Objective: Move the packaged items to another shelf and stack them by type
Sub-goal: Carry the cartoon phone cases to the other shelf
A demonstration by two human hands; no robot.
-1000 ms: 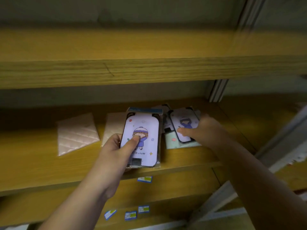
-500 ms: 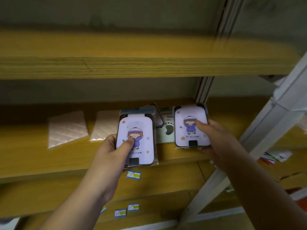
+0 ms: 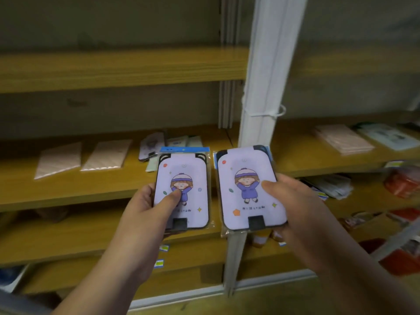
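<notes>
Lilac print under clear film fills both grips. The left hand [image 3: 145, 214] has its fingers closed around the edges of one packaged phone case [image 3: 183, 192], thumb pressed flat on the cartoon figure and the other fingers hidden behind the pack; the right hand [image 3: 302, 214] clamps a second packaged case [image 3: 247, 189] the same way, thumb on the front face and fingers wrapped under its right edge. Both packs are held upright, faces toward the camera and side by side, almost touching, probably so the prints can be compared: they carry the same figure, so they look like one type and belong in one stack.

Both cases are in the air, in front of the wooden shelf [image 3: 91, 189] and the white upright post [image 3: 256, 98]. Behind the left pack, more packaged items [image 3: 152, 146] lie loosely on that shelf, with two pale quilted packs [image 3: 81, 158] further left. Past the post, the neighbouring shelf [image 3: 318, 162] already carries a pinkish stack [image 3: 343, 139] and a whitish pack [image 3: 386, 135] near its back. That bay seems the likely destination, though blur hides detail there.
</notes>
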